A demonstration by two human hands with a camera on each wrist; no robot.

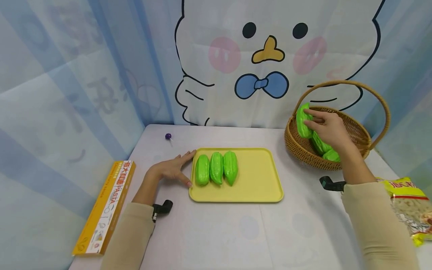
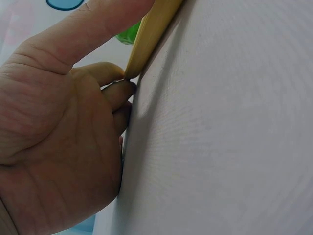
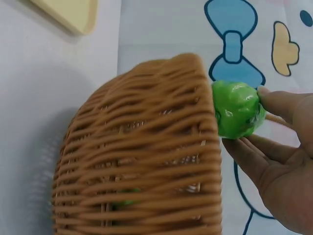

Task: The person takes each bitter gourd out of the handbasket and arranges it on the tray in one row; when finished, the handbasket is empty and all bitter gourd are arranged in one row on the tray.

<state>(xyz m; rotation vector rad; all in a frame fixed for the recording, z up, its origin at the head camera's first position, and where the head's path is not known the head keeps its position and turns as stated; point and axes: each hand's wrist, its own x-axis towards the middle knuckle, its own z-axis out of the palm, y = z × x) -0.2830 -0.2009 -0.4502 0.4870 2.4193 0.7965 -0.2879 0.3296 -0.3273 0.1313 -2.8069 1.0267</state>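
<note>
My right hand (image 1: 327, 127) pinches a glossy green bitter melon (image 1: 303, 122) between thumb and fingers, over the left rim of a brown wicker basket (image 1: 302, 152). In the right wrist view the melon (image 3: 237, 108) shows just past the basket's rim. More bitter melons (image 1: 331, 155) lie inside the basket, partly hidden by my hand. On the yellow tray (image 1: 256, 176), three bitter melons (image 1: 216, 167) lie side by side at the left. My left hand (image 1: 172, 168) rests at the tray's left edge with thumb and fingers spread; its fingertips touch the rim.
An orange pasta box (image 1: 104, 208) lies at the table's left side. Behind the left hand is a small purple lollipop (image 1: 168, 136). A yellow-and-clear food bag (image 1: 410, 206) sits at the right edge. The basket's tall handle (image 1: 384, 105) arches over it. A printed curtain (image 1: 216, 108) hangs behind.
</note>
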